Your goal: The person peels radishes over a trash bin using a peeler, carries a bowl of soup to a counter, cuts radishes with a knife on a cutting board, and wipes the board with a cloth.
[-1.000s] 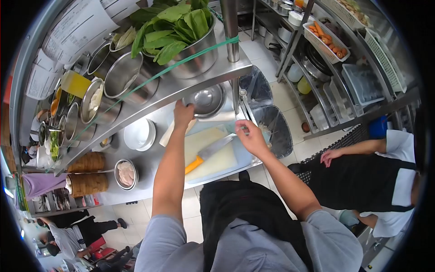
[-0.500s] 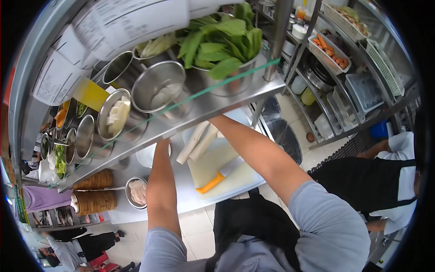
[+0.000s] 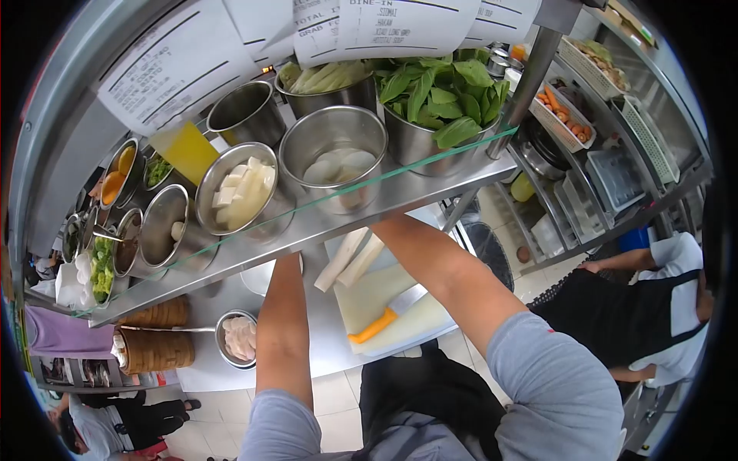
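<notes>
Both my forearms reach under the steel shelf (image 3: 323,230), which hides my left hand and my right hand. My left forearm passes beside a white bowl (image 3: 257,278), partly covered by the arm and shelf. A metal bowl of pale raw meat pieces (image 3: 238,338) stands to its left. Near my right forearm lies a pale cutting board (image 3: 355,313). On it rests a knife with an orange handle (image 3: 373,326), its blade pointing up and right. Two long whitish pieces (image 3: 360,261) lie across the board's upper left, their far ends under the shelf.
Steel pots hold leafy greens (image 3: 442,96), white blocks (image 3: 238,196) and eggs or similar pale rounds (image 3: 338,165). Printed order slips (image 3: 384,31) hang above. Bamboo steamers (image 3: 157,349) stand left. A co-worker in a black apron (image 3: 615,307) is at right, near a rack (image 3: 615,177).
My view has tilted, so the shelf and its pots sit farther right and lower. Both arms still reach under the shelf; the knife and whitish pieces stay on the board.
</notes>
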`<state>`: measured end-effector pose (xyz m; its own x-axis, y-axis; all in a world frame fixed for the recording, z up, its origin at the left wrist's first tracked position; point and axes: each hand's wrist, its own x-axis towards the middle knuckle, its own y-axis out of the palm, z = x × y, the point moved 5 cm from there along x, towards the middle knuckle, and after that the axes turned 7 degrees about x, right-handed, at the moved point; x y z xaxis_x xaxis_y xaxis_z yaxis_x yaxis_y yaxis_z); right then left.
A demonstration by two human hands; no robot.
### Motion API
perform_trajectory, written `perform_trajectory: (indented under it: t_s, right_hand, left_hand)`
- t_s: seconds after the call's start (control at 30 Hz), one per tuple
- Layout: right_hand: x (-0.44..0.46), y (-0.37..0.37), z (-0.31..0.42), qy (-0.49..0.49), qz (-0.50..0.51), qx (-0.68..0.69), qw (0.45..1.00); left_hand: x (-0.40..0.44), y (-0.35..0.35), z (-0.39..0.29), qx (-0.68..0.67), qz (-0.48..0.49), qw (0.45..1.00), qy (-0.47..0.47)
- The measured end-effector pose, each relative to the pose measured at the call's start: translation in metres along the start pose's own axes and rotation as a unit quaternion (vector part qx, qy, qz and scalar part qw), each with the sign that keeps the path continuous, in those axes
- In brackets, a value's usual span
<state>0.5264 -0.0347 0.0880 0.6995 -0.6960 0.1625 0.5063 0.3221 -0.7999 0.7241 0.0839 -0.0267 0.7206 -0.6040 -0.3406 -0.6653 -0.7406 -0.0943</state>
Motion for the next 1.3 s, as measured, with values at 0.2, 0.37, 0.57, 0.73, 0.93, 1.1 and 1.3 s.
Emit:
perform_trajectory:
  t_s: [0.2,0.37,0.57,0.73,0.93,1.1,1.3]
  right_hand:
    - [0.003,0.002,0.004,-0.010,-0.023,-0.020,0.999]
    - [0.006,-0.007,-0.002,-0.023,-0.063,-0.036,0.997]
    - [-0.017,-0.021,-0.003,-0.089,-0.189,-0.040,0.977]
    - [-0.082,-0.063,-0.018,-0.025,-0.236,0.047,0.970]
    - [-0.228,-0.053,-0.072,0.275,-0.086,0.509,0.811]
    - [-0.296,-0.043,-0.099,0.306,-0.053,0.649,0.695]
    - [-0.328,-0.022,-0.140,0.272,-0.047,0.713,0.645]
  left_hand:
    - [-0.015,-0.004,0.003,-0.002,-0.006,1.000,-0.004]
    - [-0.018,0.005,0.009,-0.011,-0.011,1.000,-0.005]
    - [0.002,0.002,0.008,-0.012,-0.017,1.000,-0.005]
    - [0.026,0.001,0.007,0.005,-0.008,1.000,-0.004]
    - [0.062,0.007,0.010,0.025,0.002,1.000,-0.013]
    - [0.094,0.021,0.022,0.041,-0.005,0.999,-0.015]
    - [0.067,0.019,0.004,0.158,-0.013,0.986,-0.055]
